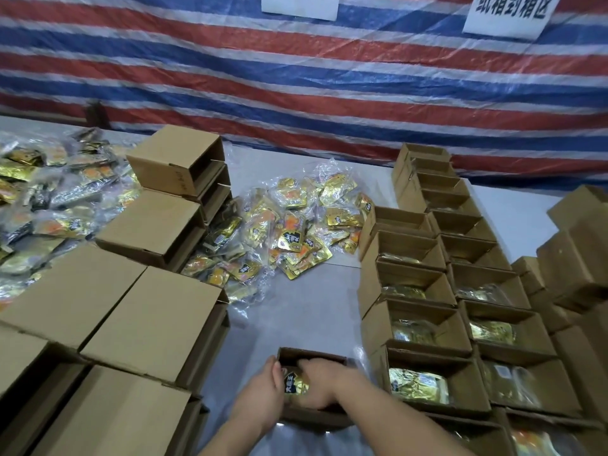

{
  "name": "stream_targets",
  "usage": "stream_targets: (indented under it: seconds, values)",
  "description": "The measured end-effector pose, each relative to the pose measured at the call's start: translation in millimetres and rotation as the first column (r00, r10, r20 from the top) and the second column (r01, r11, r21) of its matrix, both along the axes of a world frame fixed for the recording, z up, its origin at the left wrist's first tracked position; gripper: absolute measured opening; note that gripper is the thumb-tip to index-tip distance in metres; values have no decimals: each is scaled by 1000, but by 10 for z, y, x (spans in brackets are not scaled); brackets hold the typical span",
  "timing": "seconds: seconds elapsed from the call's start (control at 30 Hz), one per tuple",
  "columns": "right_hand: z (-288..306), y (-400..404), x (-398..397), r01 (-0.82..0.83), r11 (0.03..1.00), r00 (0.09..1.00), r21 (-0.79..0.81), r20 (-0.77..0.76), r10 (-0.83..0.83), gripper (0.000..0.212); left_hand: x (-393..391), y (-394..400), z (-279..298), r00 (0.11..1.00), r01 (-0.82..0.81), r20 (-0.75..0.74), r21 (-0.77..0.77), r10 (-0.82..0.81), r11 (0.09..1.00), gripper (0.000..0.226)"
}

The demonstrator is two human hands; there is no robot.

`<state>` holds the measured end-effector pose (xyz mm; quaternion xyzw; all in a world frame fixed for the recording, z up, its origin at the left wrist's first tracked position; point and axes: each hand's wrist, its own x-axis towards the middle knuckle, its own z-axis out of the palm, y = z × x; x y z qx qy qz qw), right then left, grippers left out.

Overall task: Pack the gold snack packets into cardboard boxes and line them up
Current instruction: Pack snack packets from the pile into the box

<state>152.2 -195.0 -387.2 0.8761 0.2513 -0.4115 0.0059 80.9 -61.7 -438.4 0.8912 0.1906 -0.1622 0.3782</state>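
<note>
Both hands are down inside a small open cardboard box (311, 357) that stands on the grey table (316, 291) right in front of the person. The left hand (263, 391) curls its fingers round the left edge of a gold snack packet (296, 385), which sits in the box with its black-and-white label facing up. The right hand (320, 383) lies over the right side of the same packet with fingers bent down onto it, pressing it in; motion blur hides whether they wrap round its edge.

Just to the right of the hands, two rows of filled boxes (437, 324) stand side by side, open tops up, gold packets showing inside them, the rows running away from the hands toward the striped tarpaulin (296, 77). Further right, more cardboard boxes (575, 258) are stacked.

Ahead of the hands, a loose heap of gold packets (296, 232) lies on the table among clear plastic wrap. To the left of the hands and ahead of them, empty boxes (154, 317) lie stacked on their sides, their openings turned toward the heap. Beyond those, far left, a second, larger pile of packets (49, 199) spreads over the table.

Two white paper signs (511, 14) hang on the tarpaulin, well beyond everything.
</note>
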Motion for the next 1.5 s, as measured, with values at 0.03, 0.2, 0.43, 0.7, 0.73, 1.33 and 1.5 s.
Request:
stream_targets:
  seconds: [0.03,0.2,0.43,0.7,0.73,1.33,1.5]
  values:
    - [61,28,0,-11,1000,1000,-12,19,11,67,2,8,5,1000,7,3,0,-7,1000,48]
    - [188,-1,-89,-224,927,949,-302,149,278,37,-13,14,48,999,32,15,9,-32,999,49]
    - [-108,41,-65,-262,868,950,-421,43,308,53,-27,-9,100,997,72,-11,52,-71,996,49]
    - [-112,-4,-168,-5,951,1000,-310,26,14,61,-27,-34,147,997,73,27,132,-77,989,40]
    - [-68,0,-173,-14,953,1000,-302,7,17,56,-46,-31,148,997,67,32,143,-72,988,39]
    - [-51,-312,-274,39,967,997,-252,76,-20,39,-197,-155,244,999,-31,49,263,18,964,47]
    - [62,-126,-365,-156,969,938,-193,280,206,33,-195,-154,255,997,-80,26,245,76,966,45]
